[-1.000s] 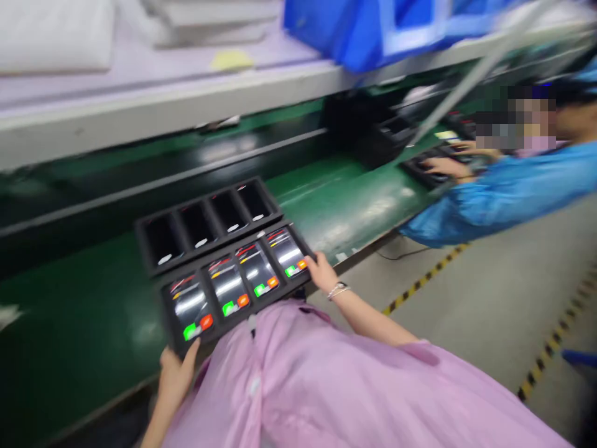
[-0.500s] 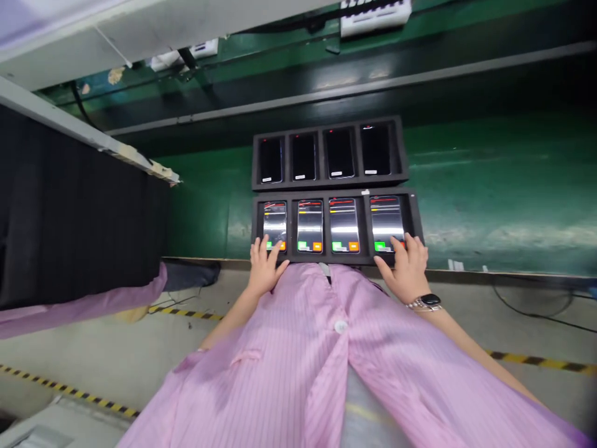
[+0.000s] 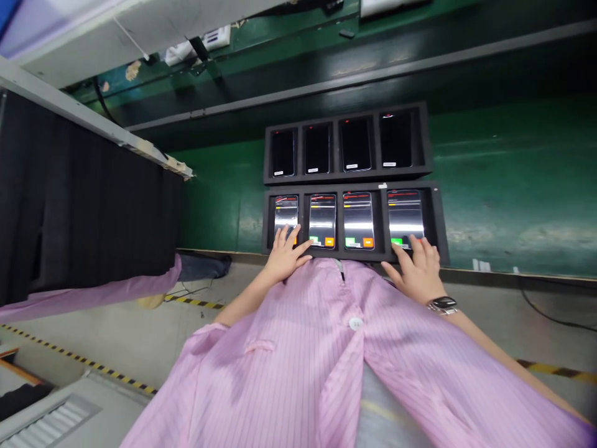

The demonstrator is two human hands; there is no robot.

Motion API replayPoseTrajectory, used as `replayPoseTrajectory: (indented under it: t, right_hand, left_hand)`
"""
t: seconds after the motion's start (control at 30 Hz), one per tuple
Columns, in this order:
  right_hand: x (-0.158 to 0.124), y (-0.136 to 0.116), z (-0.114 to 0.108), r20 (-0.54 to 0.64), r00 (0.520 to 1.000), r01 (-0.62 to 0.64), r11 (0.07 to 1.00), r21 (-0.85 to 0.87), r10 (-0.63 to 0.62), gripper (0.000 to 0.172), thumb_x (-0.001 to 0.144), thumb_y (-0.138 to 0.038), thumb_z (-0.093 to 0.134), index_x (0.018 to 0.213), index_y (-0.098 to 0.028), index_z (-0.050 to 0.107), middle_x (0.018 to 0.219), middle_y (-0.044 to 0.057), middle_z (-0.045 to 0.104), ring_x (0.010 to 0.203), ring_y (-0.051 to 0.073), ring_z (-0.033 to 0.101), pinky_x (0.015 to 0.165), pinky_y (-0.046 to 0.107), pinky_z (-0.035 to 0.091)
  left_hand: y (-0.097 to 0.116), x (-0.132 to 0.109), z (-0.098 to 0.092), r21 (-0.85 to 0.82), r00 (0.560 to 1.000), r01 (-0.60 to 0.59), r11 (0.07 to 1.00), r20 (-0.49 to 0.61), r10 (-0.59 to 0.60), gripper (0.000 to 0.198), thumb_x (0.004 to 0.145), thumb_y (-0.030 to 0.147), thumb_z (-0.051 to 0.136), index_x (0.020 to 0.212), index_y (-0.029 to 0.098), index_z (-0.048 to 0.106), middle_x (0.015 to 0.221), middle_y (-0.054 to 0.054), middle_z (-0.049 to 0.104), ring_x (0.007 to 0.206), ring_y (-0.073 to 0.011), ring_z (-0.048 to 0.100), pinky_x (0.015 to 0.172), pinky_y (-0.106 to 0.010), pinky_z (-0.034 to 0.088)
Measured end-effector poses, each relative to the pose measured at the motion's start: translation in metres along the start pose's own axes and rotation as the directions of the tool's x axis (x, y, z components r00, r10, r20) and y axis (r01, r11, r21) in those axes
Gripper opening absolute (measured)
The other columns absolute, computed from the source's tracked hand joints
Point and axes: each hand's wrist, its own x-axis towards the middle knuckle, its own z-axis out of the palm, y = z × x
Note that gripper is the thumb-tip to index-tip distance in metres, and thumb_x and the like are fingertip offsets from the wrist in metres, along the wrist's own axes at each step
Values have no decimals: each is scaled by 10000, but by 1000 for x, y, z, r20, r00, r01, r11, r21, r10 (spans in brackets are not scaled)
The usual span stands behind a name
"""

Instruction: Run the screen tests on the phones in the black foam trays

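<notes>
Left hand (image 3: 284, 252) and right hand (image 3: 415, 267) are both open, fingers spread flat on the outermost lit phones (image 3: 405, 214), gripping nothing. They probably steady the near tray (image 3: 354, 254). Dark-screened tray (image 3: 347, 177) just beyond.

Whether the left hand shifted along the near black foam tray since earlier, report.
Yes: left hand slid right along that tray, toward its second lit phone.

Two black trays (image 3: 347, 177), eight phones (four lit (image 3: 358, 218), four dark (image 3: 356, 143)) and two hands, left (image 3: 284, 255) and right (image 3: 417, 270).
</notes>
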Motion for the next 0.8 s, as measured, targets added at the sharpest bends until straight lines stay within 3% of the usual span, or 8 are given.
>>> replayPoseTrajectory:
  t: [0.1, 0.2, 0.27, 0.47, 0.67, 0.8]
  right_hand:
    - [10, -10, -1, 0, 1000, 31, 999, 30, -31, 567, 1037, -523, 504, 1461, -170, 635, 1647, 232, 393, 1544, 461, 288, 1220, 705, 289]
    - [29, -26, 4, 34, 981, 189, 978, 86, -192, 485, 1056, -485, 506, 1443, -244, 669, 1646, 175, 427, 1546, 428, 299, 1244, 692, 248]
    - [43, -37, 9, 66, 960, 265, 958, 106, -273, 474, 1056, -498, 519, 1447, -277, 670, 1649, 156, 431, 1554, 420, 290, 1247, 703, 222]
    - [57, -47, 21, 165, 945, 269, 959, 91, -281, 490, 1032, -549, 553, 1414, -275, 690, 1667, 163, 409, 1572, 436, 256, 1241, 725, 208]
    - [39, -33, 15, 42, 986, 159, 983, 91, -163, 623, 1049, -572, 491, 1530, -183, 567, 1670, 227, 372, 1574, 454, 254, 1234, 722, 239]
    - [33, -29, 15, 23, 988, 151, 984, 95, -154, 652, 1040, -566, 506, 1533, -142, 545, 1648, 253, 396, 1561, 464, 276, 1236, 729, 230]
  left_hand:
    - [-11, -21, -1, -17, 989, 131, 991, -70, -132, 561, 986, 519, 717, 1498, 313, 622, 1724, -136, 324, 1622, -425, 203, 1306, -682, 202]
    - [-25, -44, -2, -24, 948, 300, 954, -107, -300, 601, 1004, 516, 671, 1533, 250, 569, 1722, -165, 324, 1621, -409, 218, 1304, -672, 220]
    - [-32, -53, -2, -23, 937, 339, 941, -80, -340, 588, 1024, 498, 631, 1543, 237, 543, 1712, -169, 351, 1602, -389, 284, 1304, -665, 227]
    - [-33, -52, 2, -51, 937, 346, 937, -41, -348, 622, 1054, 485, 561, 1584, 179, 452, 1726, -205, 313, 1568, -342, 380, 1302, -631, 269]
    - [-30, -53, -1, -44, 928, 371, 928, -30, -372, 578, 1045, 516, 570, 1537, 214, 535, 1729, -182, 313, 1564, -383, 363, 1286, -651, 289]
    - [-22, -36, -6, -18, 957, 282, 959, -62, -283, 613, 1012, 561, 634, 1538, 254, 561, 1708, -148, 363, 1606, -412, 247, 1300, -676, 228]
